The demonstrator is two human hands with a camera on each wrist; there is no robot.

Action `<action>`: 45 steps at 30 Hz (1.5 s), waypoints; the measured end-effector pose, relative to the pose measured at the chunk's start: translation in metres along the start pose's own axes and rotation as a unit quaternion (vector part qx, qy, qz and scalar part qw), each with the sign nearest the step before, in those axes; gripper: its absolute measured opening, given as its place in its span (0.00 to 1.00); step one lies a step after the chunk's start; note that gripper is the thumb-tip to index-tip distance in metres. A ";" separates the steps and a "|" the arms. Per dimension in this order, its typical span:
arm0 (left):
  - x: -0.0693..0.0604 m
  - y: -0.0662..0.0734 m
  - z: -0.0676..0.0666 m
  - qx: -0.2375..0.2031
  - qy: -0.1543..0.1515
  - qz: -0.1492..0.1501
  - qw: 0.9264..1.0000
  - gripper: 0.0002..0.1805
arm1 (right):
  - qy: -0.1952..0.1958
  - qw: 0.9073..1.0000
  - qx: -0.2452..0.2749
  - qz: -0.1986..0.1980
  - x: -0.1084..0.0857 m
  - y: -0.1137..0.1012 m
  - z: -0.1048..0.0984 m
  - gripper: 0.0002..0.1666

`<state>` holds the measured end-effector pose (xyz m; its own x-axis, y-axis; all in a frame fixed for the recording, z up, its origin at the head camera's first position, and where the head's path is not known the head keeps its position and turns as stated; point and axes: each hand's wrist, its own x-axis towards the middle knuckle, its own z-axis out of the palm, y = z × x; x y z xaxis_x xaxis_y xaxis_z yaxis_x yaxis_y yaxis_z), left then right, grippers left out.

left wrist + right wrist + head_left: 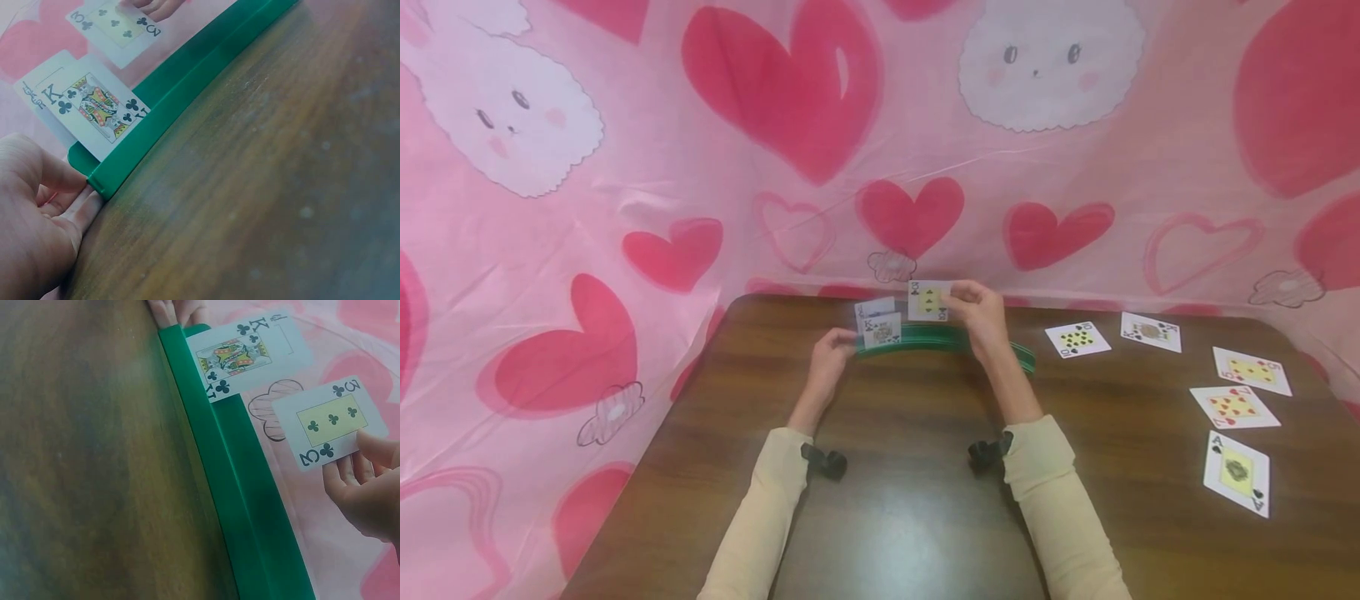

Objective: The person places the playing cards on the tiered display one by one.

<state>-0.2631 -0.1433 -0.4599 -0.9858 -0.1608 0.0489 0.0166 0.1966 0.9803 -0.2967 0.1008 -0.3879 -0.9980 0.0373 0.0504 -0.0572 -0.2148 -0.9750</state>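
Note:
A curved green card holder (917,337) stands near the table's far edge. My left hand (831,358) grips its left end between the fingers, as the left wrist view shows. In the slot at that end stands a king of clubs (94,115), overlapping another card (47,78) behind it whose face is mostly hidden. My right hand (985,321) pinches a three of clubs (331,422) by one edge, thumb on its face. That card is held up above the holder, to the right of the king and apart from it.
Face-up cards lie along the table's right side: a ten of spades (1078,339), a black king (1151,332), a red card (1252,370), a seven of hearts (1234,407) and an ace of spades (1237,472). A pink heart-patterned cloth (820,242) hangs behind the table.

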 end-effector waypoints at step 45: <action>0.001 0.000 0.001 -0.008 0.003 0.000 1.000 0.09 | -0.018 0.998 -0.056 0.005 0.004 0.021 0.005 0.15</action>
<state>-0.2643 -0.1422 -0.4605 -0.9846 -0.1675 0.0499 0.0190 0.1811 0.9833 -0.3016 0.0914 -0.4067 -0.9989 0.0001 0.0462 -0.0459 -0.1046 -0.9935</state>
